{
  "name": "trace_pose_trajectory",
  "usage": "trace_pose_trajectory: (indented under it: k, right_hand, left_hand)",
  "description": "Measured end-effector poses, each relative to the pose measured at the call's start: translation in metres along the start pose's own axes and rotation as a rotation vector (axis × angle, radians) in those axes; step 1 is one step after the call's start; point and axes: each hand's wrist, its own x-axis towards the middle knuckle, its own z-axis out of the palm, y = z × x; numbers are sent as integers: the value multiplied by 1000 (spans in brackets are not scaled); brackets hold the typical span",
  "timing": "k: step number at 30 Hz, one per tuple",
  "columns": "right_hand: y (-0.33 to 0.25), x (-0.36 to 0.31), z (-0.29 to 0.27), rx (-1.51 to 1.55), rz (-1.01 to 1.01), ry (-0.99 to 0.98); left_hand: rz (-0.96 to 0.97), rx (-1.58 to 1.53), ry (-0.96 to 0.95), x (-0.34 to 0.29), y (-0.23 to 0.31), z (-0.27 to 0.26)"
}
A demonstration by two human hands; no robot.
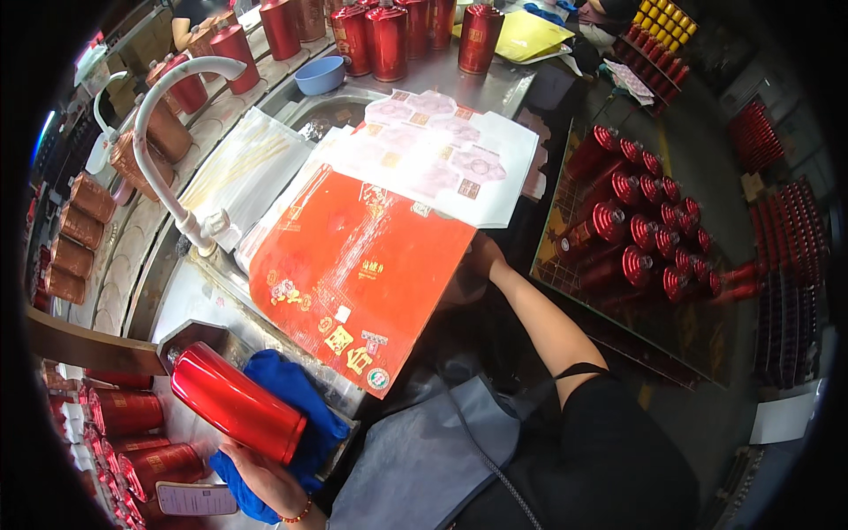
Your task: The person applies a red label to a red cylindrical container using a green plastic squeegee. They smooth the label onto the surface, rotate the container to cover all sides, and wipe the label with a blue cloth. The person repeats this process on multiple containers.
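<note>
- Head view: I see a glossy red bottle (238, 402) tilted over a blue cloth (331, 428) at the near left corner of the steel surface (508, 88).
- The left hand (261, 477), a beaded bracelet (298, 514) at its wrist, lies against the bottle's lower side, with cloth around it; most of its fingers are hidden, and I cannot tell how tightly they are bent.
- The right hand (481, 256) reaches to the right edge of a red sheet (389, 243); its fingertips are lost in shade, so I cannot tell how far they are spread or whether they grip.
- Red sheet and printed white sheets (503, 163) lie along the surface's right edge, the white beyond the red.
- By the left edge I make out a pale faucet (181, 212); farther along stands a blue bowl (320, 76).
- Capped red bottles (389, 44) crowd the far edge, a yellow bag (527, 37) near its right corner.
- Left of the surface, a conveyor (104, 296) carries bronze bottles (88, 196); a phone (196, 499) lies below.
</note>
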Motion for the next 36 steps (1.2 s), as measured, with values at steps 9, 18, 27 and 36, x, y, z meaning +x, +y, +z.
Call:
trace_pose_trajectory:
  k: [9, 18, 27, 36]
  right_hand:
    - [-65, -12, -225, -41, 71, -834]
    - [-68, 126, -203, 10, 101, 7]
    - [-89, 208, -180, -396, 220, 23]
    - [-58, 219, -205, -449, 350, -132]
  left_hand:
    - [27, 26, 104, 12, -17, -32]
    - [-30, 297, 18, -10, 14, 8]
    - [-51, 226, -2, -10, 16, 22]
    - [-48, 213, 3, -1, 5, 14]
